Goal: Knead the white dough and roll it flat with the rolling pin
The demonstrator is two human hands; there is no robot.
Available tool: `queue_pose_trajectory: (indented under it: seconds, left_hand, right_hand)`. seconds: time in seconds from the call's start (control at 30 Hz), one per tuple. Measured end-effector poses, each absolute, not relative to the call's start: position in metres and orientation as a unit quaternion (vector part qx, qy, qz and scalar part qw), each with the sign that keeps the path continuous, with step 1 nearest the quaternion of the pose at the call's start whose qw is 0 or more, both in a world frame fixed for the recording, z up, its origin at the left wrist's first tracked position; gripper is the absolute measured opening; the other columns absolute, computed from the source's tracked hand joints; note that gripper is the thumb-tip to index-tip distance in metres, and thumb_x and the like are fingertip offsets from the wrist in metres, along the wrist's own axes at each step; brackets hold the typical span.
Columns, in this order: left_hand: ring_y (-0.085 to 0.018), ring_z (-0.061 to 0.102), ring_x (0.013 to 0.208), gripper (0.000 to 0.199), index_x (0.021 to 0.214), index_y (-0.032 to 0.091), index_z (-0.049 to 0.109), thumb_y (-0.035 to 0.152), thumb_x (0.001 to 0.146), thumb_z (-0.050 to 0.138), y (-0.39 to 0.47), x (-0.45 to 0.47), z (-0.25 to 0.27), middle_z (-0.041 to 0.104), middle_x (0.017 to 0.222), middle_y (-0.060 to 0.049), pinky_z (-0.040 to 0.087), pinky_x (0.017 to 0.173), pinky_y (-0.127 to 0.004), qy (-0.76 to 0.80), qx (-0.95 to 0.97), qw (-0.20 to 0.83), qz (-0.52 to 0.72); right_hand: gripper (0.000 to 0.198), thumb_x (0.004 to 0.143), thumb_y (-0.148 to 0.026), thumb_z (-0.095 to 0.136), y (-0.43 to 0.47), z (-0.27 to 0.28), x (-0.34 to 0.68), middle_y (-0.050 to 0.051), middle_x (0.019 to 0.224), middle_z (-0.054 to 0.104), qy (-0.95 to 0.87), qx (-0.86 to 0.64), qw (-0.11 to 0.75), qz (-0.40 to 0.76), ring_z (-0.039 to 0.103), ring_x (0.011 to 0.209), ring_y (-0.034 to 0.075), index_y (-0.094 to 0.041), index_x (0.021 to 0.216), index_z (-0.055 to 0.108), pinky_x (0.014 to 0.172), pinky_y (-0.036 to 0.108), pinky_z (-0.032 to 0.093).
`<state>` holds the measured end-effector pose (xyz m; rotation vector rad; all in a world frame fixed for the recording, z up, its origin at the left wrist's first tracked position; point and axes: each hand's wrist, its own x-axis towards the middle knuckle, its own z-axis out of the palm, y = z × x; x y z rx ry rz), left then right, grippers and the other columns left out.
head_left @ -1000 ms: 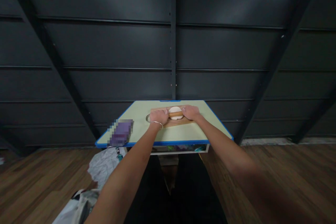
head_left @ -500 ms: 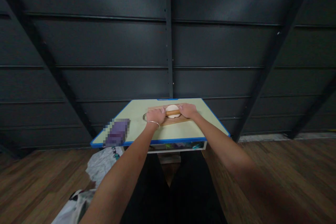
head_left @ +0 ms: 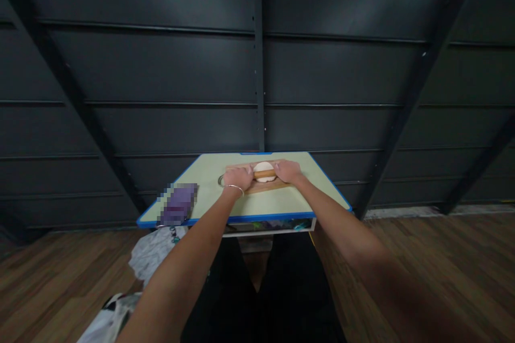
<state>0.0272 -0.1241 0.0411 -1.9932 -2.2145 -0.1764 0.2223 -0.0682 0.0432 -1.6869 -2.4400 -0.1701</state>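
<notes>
A wooden rolling pin (head_left: 264,174) lies across a flat round piece of white dough (head_left: 264,165). Under the dough is a wooden board (head_left: 265,186), set slightly aslant on the table. My left hand (head_left: 238,177), with a bangle on its wrist, is closed round the pin's left end. Round the right end my right hand (head_left: 287,170) is closed too. Both ends of the pin are hidden by the fingers. A metal ring (head_left: 221,180) shows just left of my left hand, at the board's left end.
The pale table (head_left: 209,193) has a blue edge and an open shelf (head_left: 277,225) with things in it. A blurred purple item (head_left: 179,203) lies at its left front corner. White bags (head_left: 155,252) stand at lower left. A dark panelled wall (head_left: 193,69) rises behind.
Both hands stay on the rolling pin, which still lies over the dough. The view has shifted very slightly; little else differs.
</notes>
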Motion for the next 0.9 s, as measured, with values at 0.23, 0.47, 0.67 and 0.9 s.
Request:
queue_pose_trajectory:
  seconds: [0.23, 0.47, 0.67, 0.9]
  left_hand:
    - [-0.037, 0.066, 0.124, 0.059, 0.133, 0.01, 0.07, 0.041, 0.111, 0.024, -0.123, 0.029, 0.038, 0.071, 0.133, -0.024, 0.052, 0.101, -0.048, -0.749, -0.645, 0.113, -0.101]
    - [-0.033, 0.065, 0.126, 0.057, 0.129, 0.013, 0.072, 0.037, 0.111, 0.023, -0.12, 0.026, 0.035, 0.072, 0.135, -0.018, 0.047, 0.107, -0.046, -0.735, -0.66, 0.122, -0.094]
    - [-0.034, 0.07, 0.124, 0.063, 0.136, 0.015, 0.071, 0.043, 0.111, 0.02, -0.12, 0.025, 0.035, 0.074, 0.135, -0.019, 0.052, 0.102, -0.047, -0.751, -0.649, 0.078, -0.098]
    - [-0.036, 0.073, 0.119, 0.064, 0.134, 0.014, 0.071, 0.045, 0.11, 0.02, -0.13, 0.029, 0.039, 0.076, 0.13, -0.02, 0.055, 0.097, -0.049, -0.757, -0.643, 0.066, -0.095]
  right_hand:
    - [0.06, 0.115, -0.042, 0.025, -0.067, 0.036, 0.223, 0.017, 0.137, 0.074, -0.814, -0.568, 0.103, -0.058, 0.07, 0.124, 0.03, -0.016, 0.134, 0.076, 0.101, 0.037, 0.052]
    - [0.061, 0.116, -0.037, 0.02, -0.066, 0.028, 0.223, 0.018, 0.141, 0.071, -0.824, -0.547, 0.126, -0.084, 0.066, 0.129, 0.028, -0.013, 0.136, 0.073, 0.108, 0.037, 0.048]
    - [0.057, 0.114, -0.033, 0.023, -0.066, 0.033, 0.222, 0.016, 0.146, 0.069, -0.834, -0.536, 0.112, -0.072, 0.063, 0.133, 0.027, -0.014, 0.141, 0.069, 0.113, 0.038, 0.046]
    - [0.06, 0.115, -0.037, 0.021, -0.074, 0.04, 0.224, 0.016, 0.155, 0.063, -0.832, -0.545, 0.092, -0.042, 0.061, 0.14, 0.029, -0.014, 0.149, 0.065, 0.115, 0.038, 0.045]
